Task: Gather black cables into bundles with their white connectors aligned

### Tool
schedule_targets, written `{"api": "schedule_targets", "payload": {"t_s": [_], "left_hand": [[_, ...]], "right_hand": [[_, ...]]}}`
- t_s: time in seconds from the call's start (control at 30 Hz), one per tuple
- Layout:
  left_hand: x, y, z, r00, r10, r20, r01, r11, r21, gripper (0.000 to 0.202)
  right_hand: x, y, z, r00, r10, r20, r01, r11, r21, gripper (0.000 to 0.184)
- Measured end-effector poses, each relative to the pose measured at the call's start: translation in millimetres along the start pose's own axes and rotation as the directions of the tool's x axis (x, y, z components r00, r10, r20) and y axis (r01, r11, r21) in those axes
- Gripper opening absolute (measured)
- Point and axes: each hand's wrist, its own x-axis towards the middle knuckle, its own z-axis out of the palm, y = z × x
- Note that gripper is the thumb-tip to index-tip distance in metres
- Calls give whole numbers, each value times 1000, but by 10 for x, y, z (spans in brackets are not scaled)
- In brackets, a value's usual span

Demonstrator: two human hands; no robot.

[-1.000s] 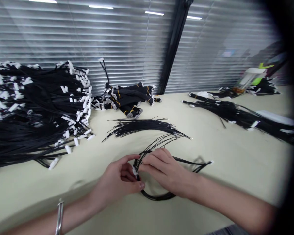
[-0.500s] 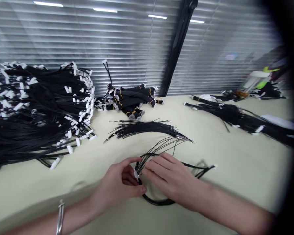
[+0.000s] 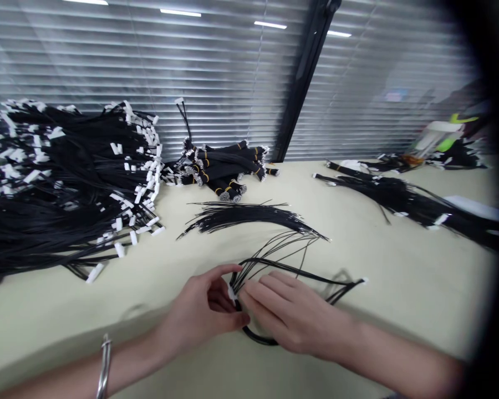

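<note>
My left hand is closed around a small white connector on a black cable harness. Thin black wires fan out from that connector toward the back of the table. Close against the connector, my right hand has its fingers pinched together. What lies between its fingertips is hidden, though thin wires run right beside them. The harness loops behind and below my right hand, and its far end carries another white connector. Just beyond my hands lies a loose bunch of black wires with bare tips.
A large pile of black cables with white connectors fills the left. Tied black wire bundles lie at the back by the window blinds. More black cables and a clear container stand on the right.
My right hand has shifted slightly down, toward me, and stays beside the connector. My left hand keeps its hold on the connector.
</note>
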Motion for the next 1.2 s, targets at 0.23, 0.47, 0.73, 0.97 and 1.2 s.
{"api": "schedule_targets", "payload": {"t_s": [0.23, 0.47, 0.73, 0.97, 1.2], "left_hand": [[15, -13, -9, 1000, 23, -1, -23, 999, 27, 64], [7, -30, -22, 1000, 24, 17, -25, 999, 37, 65], [32, -67, -12, 999, 35, 37, -36, 999, 36, 65], [30, -48, -10, 999, 10, 53, -11, 1000, 18, 65], [2, 33, -5, 996, -45, 77, 44, 999, 19, 68]], "right_hand": [[-11, 43, 12, 996, -90, 25, 91, 995, -38, 22], [1, 36, 30, 996, -83, 22, 84, 996, -20, 20], [42, 9, 80, 998, -47, 52, 43, 996, 84, 21], [61, 34, 32, 994, 23, 105, -45, 977, 207, 18], [177, 504, -198, 820, 548, 167, -532, 620, 577, 26]]}}
